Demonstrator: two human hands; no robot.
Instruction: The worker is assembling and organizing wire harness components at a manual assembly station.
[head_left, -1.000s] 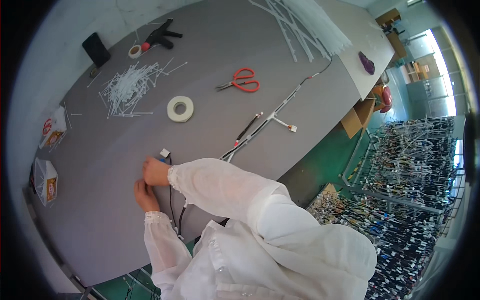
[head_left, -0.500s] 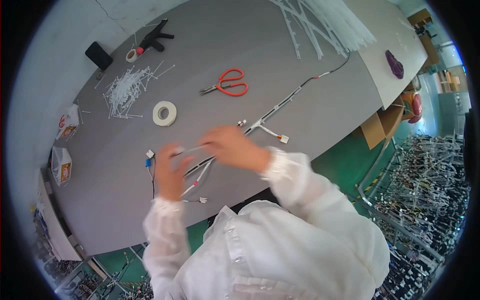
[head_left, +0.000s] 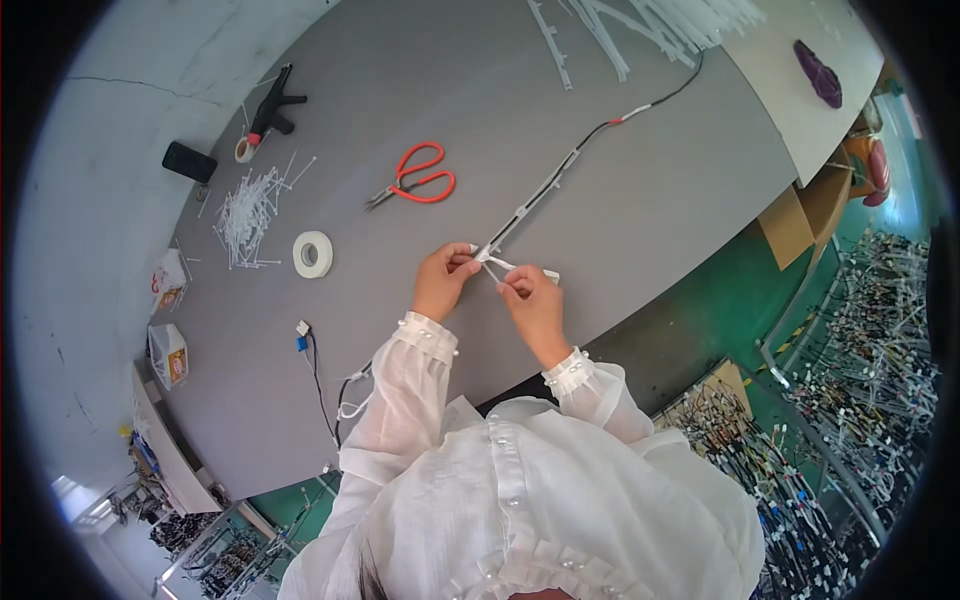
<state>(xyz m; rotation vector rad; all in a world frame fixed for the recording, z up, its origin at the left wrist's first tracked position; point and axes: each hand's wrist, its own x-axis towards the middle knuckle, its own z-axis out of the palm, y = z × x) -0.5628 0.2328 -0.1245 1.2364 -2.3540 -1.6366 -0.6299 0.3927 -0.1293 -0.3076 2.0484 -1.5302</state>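
Note:
A long dark wire harness (head_left: 549,187) with white clip-on strips along it runs diagonally over the grey table. At its branch point, my left hand (head_left: 445,280) pinches the harness between thumb and fingers. My right hand (head_left: 533,303) sits just to the right, fingertips closed on a thin white strip (head_left: 491,272) stretched from that branch point. Whether this strip is a cable tie or tape is too small to tell. A white branch with its connector (head_left: 551,275) passes behind the right fingers. Part of the harness's near end is hidden under my left sleeve.
Red-handled scissors (head_left: 420,184), a white tape roll (head_left: 312,255) and a heap of white cable ties (head_left: 248,217) lie left of the harness. Beyond are a black tie gun (head_left: 272,104) and a dark box (head_left: 188,161). White plastic strips (head_left: 640,30) lie at the far edge.
Both hands have moved right to the harness's branch point. The thin white strip, earlier stretched between the hands above the table, is now at the harness. The view has also shifted.

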